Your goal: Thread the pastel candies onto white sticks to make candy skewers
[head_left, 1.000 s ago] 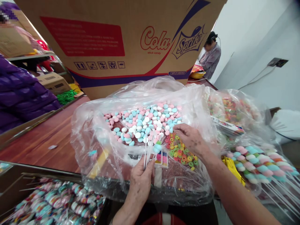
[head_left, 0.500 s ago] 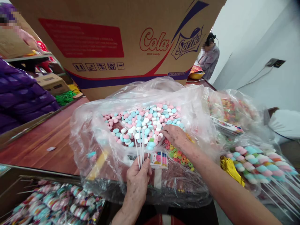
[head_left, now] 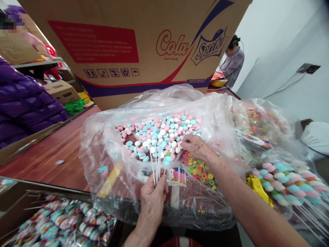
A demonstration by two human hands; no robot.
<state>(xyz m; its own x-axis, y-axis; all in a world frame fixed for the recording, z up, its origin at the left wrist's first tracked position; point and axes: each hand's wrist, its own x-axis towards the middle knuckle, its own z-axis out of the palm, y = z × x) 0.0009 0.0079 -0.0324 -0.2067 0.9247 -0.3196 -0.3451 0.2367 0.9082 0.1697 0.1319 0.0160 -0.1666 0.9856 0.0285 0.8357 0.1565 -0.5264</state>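
Observation:
My left hand (head_left: 152,202) is closed around a small bundle of white sticks (head_left: 155,164) that point up over a clear plastic bag (head_left: 108,151). In the bag lies a heap of pink, blue and white round candies (head_left: 159,135). My right hand (head_left: 196,147) reaches into the bag with its fingers pinched together at the near edge of that heap; whatever they hold is too small to name. Just below the right hand lie coloured ring candies (head_left: 200,169) and a small printed card (head_left: 177,175).
A big cardboard box (head_left: 144,44) printed "Cola Sprite" stands behind the bag. Finished candy skewers (head_left: 285,181) lie in plastic at the right, wrapped ones in a tray (head_left: 59,223) at lower left. A purple sleeve (head_left: 23,103) is at left; another person (head_left: 232,61) stands far back.
My right hand has moved from the ring candies up and left to the round candies. The sticks in my left hand have tilted slightly.

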